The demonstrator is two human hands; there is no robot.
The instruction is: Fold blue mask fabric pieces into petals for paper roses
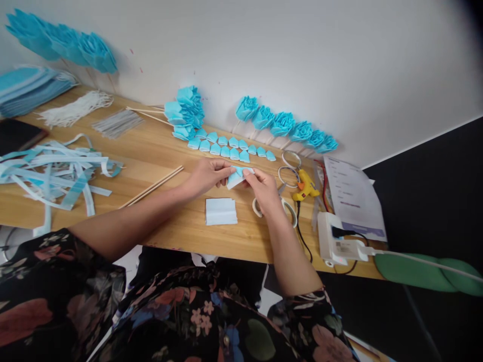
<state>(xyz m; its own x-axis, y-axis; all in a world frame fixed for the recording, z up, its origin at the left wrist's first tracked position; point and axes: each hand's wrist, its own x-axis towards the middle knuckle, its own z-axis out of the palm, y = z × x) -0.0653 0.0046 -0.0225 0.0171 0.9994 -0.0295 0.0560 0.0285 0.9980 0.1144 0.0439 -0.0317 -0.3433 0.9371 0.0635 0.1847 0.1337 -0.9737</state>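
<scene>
My left hand (pixel 207 177) and my right hand (pixel 264 190) meet above the wooden table (pixel 158 151), both pinching one small light-blue folded piece (pixel 236 178) between their fingertips. A stack of pale blue squares (pixel 221 211) lies just below the hands. Beyond them, several folded blue petals (pixel 232 147) lie in rows. Finished blue flowers (pixel 283 123) on sticks lean against the wall behind.
A yellow glue gun (pixel 306 185), tape rings (pixel 290 167) and scissors lie right of my hands. A white power strip (pixel 334 244) and a paper sheet (pixel 352 196) sit at the right end. Wooden sticks (pixel 153 187), cut blue strips (pixel 53 173), wires (pixel 116 122) and elastic loops (pixel 73 110) lie left.
</scene>
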